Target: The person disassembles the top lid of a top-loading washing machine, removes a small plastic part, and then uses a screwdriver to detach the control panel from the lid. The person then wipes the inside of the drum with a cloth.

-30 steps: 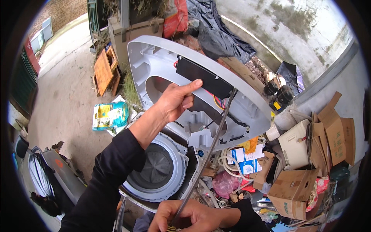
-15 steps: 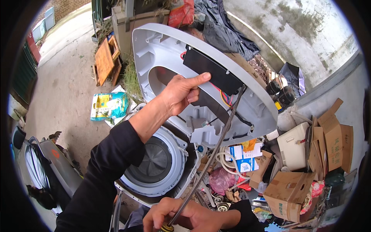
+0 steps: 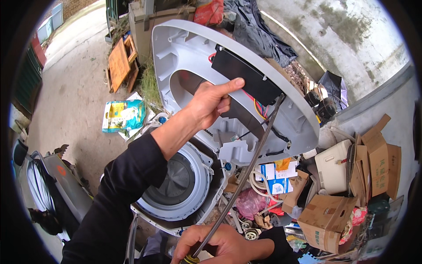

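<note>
A grey plastic washing machine top cover (image 3: 184,37) stands tilted up, its underside facing me. A flat black control box (image 3: 244,72) is fixed inside it, with red, yellow and blue wires below. My left hand (image 3: 211,103) is closed around the cover's inner rim, thumb lying against the box; the fingers behind are partly hidden. My right hand (image 3: 222,246), low in the view, grips a long screwdriver (image 3: 241,182) by its yellow and black handle. The screwdriver's tip meets the box's lower right corner. Under the cover sits the open washing machine tub (image 3: 204,193).
Cardboard boxes (image 3: 329,220) and a beige plastic case (image 3: 332,167) crowd the right side, with a coiled pale hose (image 3: 255,180) and scraps nearer. At left are a teal and yellow bag (image 3: 125,115), a wooden stool (image 3: 119,66) and a grey panel (image 3: 66,180).
The cover has tipped slightly up and to the right, and my left hand moved with it. My right hand and the screwdriver shifted a little right, the tip staying at the box's corner.
</note>
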The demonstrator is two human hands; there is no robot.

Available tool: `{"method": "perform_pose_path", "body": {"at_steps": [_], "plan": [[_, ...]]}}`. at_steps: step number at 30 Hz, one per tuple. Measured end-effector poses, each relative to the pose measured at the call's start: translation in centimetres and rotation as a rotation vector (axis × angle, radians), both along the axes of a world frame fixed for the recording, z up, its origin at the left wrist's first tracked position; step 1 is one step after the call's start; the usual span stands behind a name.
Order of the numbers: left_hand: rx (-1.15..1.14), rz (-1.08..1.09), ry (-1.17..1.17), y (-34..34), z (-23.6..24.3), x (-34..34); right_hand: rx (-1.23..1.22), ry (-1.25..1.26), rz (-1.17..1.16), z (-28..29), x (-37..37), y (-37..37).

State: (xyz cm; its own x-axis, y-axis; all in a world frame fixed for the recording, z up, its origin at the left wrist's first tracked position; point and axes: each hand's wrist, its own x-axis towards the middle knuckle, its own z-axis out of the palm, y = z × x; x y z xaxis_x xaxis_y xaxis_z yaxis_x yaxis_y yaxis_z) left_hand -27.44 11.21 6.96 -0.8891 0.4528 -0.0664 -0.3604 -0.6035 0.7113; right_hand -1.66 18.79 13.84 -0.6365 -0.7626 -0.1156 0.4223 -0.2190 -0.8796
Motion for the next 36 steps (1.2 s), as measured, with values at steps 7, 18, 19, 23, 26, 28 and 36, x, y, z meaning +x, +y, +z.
{"method": "perform_pose_path", "body": {"at_steps": [7,18,19,23,26,28,36], "plan": [[0.000,-0.020,0.019,0.8,0.1,-0.2,-0.387,-0.295,-0.120,0.2,0.8,-1.4],[-0.001,0.014,0.027,0.9,0.4,-0.1,-0.087,-0.102,-0.075,0.0,0.9,0.1],[-0.002,0.016,0.029,0.9,0.3,-0.1,-0.115,-0.111,-0.072,0.1,0.8,0.2],[-0.006,0.022,0.037,0.7,0.1,-0.2,-0.229,-0.082,-0.031,-0.7,0.5,0.2],[-0.021,0.017,0.036,0.6,0.2,-0.3,-0.262,-0.088,-0.029,-0.8,0.3,0.0],[-0.023,-0.001,0.036,0.8,0.3,-0.7,-0.357,-0.086,-0.075,-1.6,0.6,-0.4],[-0.050,-0.048,0.054,0.0,0.2,-1.1,-0.056,-0.233,-0.016,-2.9,0.4,-0.5]]}}
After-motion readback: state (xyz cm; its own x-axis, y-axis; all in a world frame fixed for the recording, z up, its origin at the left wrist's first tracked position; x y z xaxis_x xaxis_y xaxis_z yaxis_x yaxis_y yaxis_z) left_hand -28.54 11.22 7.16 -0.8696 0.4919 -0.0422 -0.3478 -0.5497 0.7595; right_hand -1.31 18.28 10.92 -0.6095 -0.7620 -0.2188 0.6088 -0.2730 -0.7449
